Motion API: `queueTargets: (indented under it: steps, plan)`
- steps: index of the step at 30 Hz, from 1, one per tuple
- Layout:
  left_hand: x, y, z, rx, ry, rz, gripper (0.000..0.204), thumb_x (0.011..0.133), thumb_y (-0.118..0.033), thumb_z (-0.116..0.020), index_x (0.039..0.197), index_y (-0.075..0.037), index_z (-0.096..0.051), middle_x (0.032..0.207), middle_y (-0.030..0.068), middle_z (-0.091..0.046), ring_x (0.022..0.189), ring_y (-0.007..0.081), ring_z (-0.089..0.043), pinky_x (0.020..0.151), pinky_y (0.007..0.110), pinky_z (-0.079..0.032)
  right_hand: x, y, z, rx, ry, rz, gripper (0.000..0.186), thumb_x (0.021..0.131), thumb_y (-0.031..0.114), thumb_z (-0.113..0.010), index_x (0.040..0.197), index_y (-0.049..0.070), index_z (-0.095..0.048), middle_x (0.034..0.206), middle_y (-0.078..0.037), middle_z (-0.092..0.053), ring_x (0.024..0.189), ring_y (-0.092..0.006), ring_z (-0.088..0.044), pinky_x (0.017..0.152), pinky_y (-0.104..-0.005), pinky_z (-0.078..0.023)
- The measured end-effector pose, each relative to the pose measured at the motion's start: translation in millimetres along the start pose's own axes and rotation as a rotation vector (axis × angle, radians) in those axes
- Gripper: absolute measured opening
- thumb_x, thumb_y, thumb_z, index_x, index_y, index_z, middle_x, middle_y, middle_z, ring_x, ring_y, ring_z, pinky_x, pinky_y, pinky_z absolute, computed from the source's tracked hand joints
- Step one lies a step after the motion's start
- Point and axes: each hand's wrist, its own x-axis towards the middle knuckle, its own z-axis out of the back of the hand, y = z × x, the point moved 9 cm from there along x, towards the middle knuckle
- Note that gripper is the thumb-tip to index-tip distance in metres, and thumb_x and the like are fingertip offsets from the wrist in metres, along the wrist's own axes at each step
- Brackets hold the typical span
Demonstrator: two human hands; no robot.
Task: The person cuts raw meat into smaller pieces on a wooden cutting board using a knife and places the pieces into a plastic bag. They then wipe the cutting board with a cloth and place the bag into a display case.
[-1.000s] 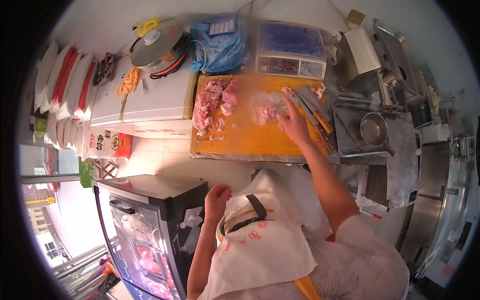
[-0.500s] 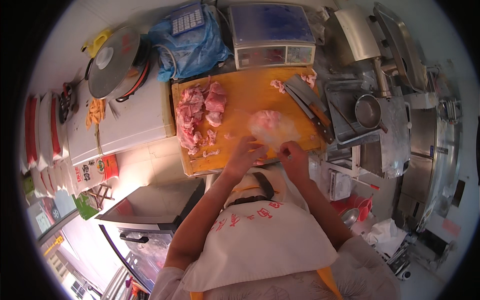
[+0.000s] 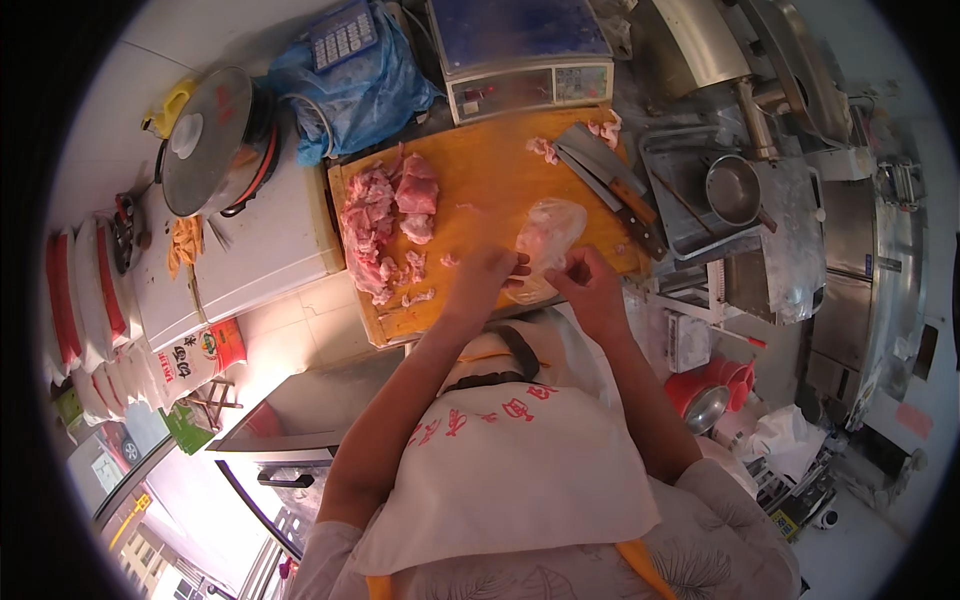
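The left hand point(image 3: 495, 274) stretches forward half curled, its fingertips turned right at the clear plastic bag point(image 3: 550, 228); the right hand point(image 3: 592, 288) angles inward, thumb and fingers bunched at the bag's lower right edge. Whether either has a firm hold I cannot tell. The bag lies on the orange cutting board point(image 3: 475, 175), long axis slanting from lower left to upper right, fuller end pointing away
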Motion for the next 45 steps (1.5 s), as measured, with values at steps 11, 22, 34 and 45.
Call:
queueTargets:
  steps: [11,22,34,45]
  plan:
    - [-4,-80,-78,0.915,0.057,-0.820,0.043,0.082,0.007,-0.071,0.121,-0.009,-0.068,0.123,0.0112,-0.064,0.115,0.0321,-0.063,0.094,0.038,-0.054,-1,21,17,0.014,0.332,0.123,0.018,0.103,0.017,-0.065,0.111,0.002,-0.072,0.103,-0.002,-0.066,0.097,-0.0122,-0.060,0.089,-0.0270,-0.047]
    - [-40,-122,-64,0.868,-0.126,-0.780,0.011,0.092,-0.001,-0.073,0.102,0.001,-0.073,0.088,0.0096,-0.067,0.081,0.0215,-0.064,0.075,0.034,-0.052,-5,18,94,0.201,0.239,0.134,0.016,0.104,0.018,-0.065,0.106,0.003,-0.070,0.105,-0.002,-0.068,0.105,-0.0127,-0.063,0.094,-0.0305,-0.048]
    - [-69,-86,-15,0.240,-0.440,-0.402,0.013,0.097,-0.009,-0.065,0.094,0.002,-0.070,0.082,0.0023,-0.063,0.073,0.0079,-0.053,0.071,0.023,-0.044,35,18,99,0.141,0.272,0.108,0.020,0.106,0.017,-0.062,0.101,0.002,-0.074,0.105,-0.002,-0.067,0.100,-0.0114,-0.061,0.089,-0.0279,-0.048]
    - [-64,-60,12,0.349,-0.479,-0.374,0.025,0.097,-0.021,-0.074,0.098,0.002,-0.066,0.088,0.0044,-0.068,0.085,0.0135,-0.065,0.082,0.029,-0.051,44,56,62,-0.170,0.349,0.316,0.017,0.099,0.016,-0.069,0.101,-0.001,-0.073,0.107,-0.007,-0.068,0.104,-0.0195,-0.065,0.091,-0.0322,-0.050]
